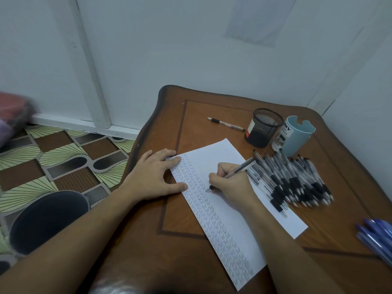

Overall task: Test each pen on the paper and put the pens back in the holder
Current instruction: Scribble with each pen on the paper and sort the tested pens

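The right hand (232, 184) pinches a pen (241, 169), tip on the paper (214, 158). The left hand (154, 177) presses flat at nine o'clock. A pen pile (297, 179) lies at three.

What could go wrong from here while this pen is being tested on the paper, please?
1. The pile of pens lies partly on the paper, right beside the right hand holding the pen; the wrist might scatter them.
2. The left hand presses only the paper's far left edge, so the long sheet might pivot under the strokes.
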